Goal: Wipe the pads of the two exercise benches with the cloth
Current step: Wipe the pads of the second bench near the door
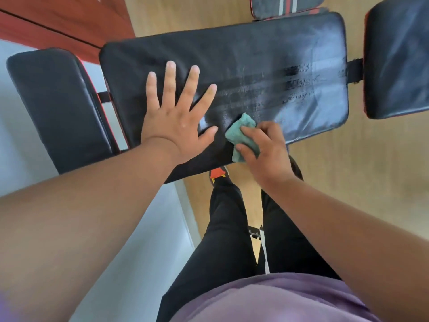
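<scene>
A long black bench pad (267, 54) lies across the middle of the view, with streaks on its right half. My left hand (178, 112) rests flat on the pad's left part, fingers spread. My right hand (264, 149) grips a folded teal cloth (241, 133) and presses it on the pad's near edge, just right of my left thumb. A smaller black pad (58, 108) joins the long one on the left, and another black pad (399, 56) sits at the right. A striped pad (285, 5) of a second bench shows at the top edge.
A red-brown cabinet (58, 22) stands at the top left beside a white wall (18, 147). The floor (359, 182) is light wood. My legs in black trousers (232, 228) stand close to the bench's near side.
</scene>
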